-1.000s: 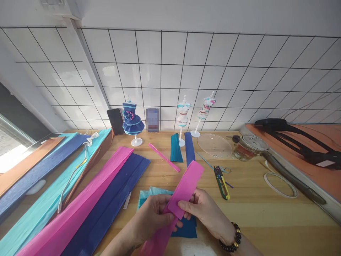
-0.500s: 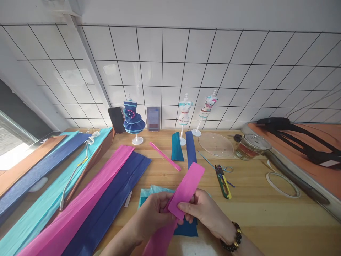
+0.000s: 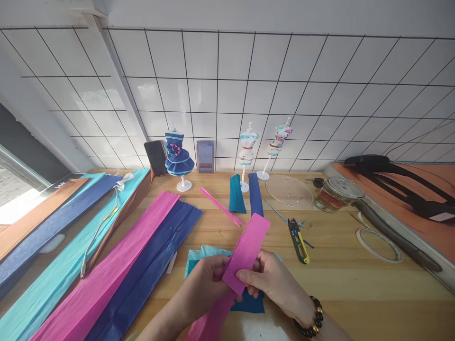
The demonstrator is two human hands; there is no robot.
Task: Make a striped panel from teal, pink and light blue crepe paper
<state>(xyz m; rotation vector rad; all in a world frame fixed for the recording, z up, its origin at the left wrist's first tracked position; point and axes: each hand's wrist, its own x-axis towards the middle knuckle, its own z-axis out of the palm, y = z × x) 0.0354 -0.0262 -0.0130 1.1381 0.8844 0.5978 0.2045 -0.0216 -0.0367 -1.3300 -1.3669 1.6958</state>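
Together, left hand (image 3: 204,280) and right hand (image 3: 274,282) are pinching the pink paper strip (image 3: 249,244) at lower centre, seemingly pressing a fold.

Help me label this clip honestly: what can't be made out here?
Head view only.
The propped card: face blurred.
The teal sheets: mostly covered by the left hand, right hand and the pink strip they pinch.
The pink strip: lower end cut by the bottom edge.
The glass jar: contents too small to tell.
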